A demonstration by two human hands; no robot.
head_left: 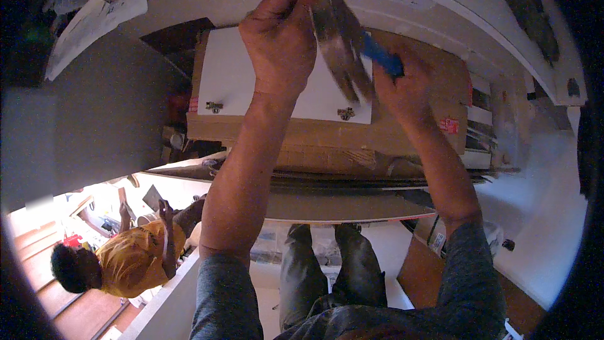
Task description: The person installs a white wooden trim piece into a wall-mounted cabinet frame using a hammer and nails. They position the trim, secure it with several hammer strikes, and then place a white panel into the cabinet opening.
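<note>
My right hand (406,82) is closed round the blue grip of a claw hammer (336,38), slightly blurred, its claw toward me and its striking face at the far end. My left hand (280,41) is raised just left of the hammer head, thumb and fingers pinched together beside the striking face. Whatever the pinch holds is hidden. Beneath both hands lies a white panel (236,75) with two metal hinges, one at the left (214,107) and one at the right (346,113) of its near edge.
Flat cardboard (415,132) lies under the panel. A pale frame edge (465,16) curves along the far side. A grey upright surface (94,132) stands at left. Lower left, a person in a yellow shirt (135,258) is among scattered items. A cardboard box (434,233) sits lower right.
</note>
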